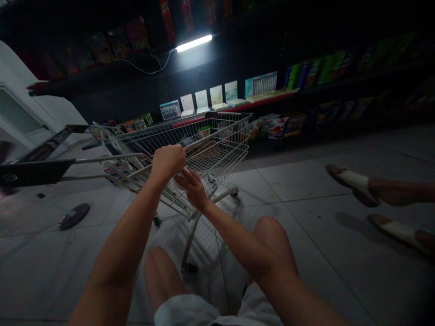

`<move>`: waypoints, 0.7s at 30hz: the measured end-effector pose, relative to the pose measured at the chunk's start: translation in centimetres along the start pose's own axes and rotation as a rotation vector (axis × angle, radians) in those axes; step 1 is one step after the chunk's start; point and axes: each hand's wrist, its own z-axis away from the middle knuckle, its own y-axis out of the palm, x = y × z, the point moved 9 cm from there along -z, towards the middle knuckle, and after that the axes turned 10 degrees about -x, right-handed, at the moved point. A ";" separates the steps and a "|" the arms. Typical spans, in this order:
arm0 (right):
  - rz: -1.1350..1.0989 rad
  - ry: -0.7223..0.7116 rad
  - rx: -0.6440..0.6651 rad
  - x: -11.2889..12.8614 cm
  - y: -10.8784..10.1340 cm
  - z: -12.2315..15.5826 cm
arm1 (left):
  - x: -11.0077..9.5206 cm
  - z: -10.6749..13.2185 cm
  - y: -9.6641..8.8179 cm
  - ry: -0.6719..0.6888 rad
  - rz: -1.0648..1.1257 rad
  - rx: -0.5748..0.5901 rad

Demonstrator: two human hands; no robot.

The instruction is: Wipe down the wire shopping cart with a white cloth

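Observation:
A wire shopping cart (217, 147) stands in front of me, turned at an angle, with a few colourful items in its basket. My left hand (168, 160) is closed in a fist around the cart's top rail. Just below it, my right hand (193, 188) curls around a small white item (178, 179) against the near side of the basket. The item is mostly hidden by my fingers, so I cannot tell what it is.
Low shelves along the back wall hold cards (215, 95) and colourful books under a strip light (193, 43). At the right, another person's feet in white sandals (351, 183) rest on the tiled floor (326, 235). A white cabinet (20, 108) stands at the left.

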 end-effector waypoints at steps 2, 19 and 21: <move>0.036 0.054 0.069 -2.0 0.9 3.6 | 0.6 0.3 0.1 -0.002 -0.009 0.010; 0.045 -0.058 0.022 0.5 1.4 -0.2 | 5.8 3.4 0.3 -0.013 -0.081 0.026; 0.068 -0.102 0.026 0.3 2.5 2.2 | 5.7 3.8 0.1 -0.005 -0.080 0.025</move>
